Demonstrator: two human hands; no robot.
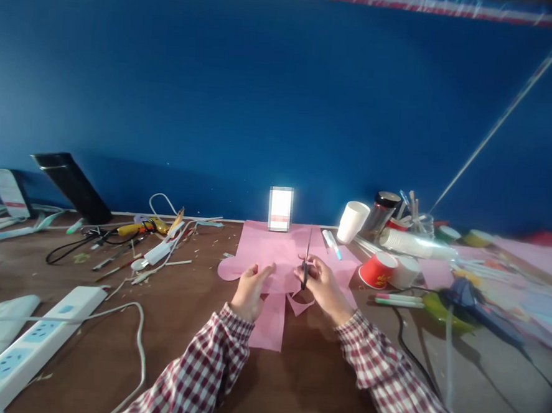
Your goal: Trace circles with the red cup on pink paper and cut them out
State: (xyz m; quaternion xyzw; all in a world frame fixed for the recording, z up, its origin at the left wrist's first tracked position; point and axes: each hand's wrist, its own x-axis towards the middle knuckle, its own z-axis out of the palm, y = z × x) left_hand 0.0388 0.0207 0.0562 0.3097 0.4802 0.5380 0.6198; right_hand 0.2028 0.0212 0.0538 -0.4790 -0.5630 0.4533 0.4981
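Observation:
My right hand (327, 292) is closed around the handles of a pair of scissors (306, 258), whose blades point away from me. With thumb and fingers, my left hand (248, 289) grips the near edge of a piece of pink paper (278, 275). Its fingers underneath are hidden. A curved pink offcut (300, 304) lies just below the scissors. Another pink strip (268, 327) rests on the table nearer to me, partly under the held piece. More pink paper (255, 235) is spread behind, up to the wall.
At left are a white power strip (46, 336), loose cables and a yellow glue gun (132, 229). At right stand white paper cups (352, 220), a red cup (379, 270), a dark-lidded jar (384, 207) and craft clutter. A blue wall (282, 107) bounds the table behind.

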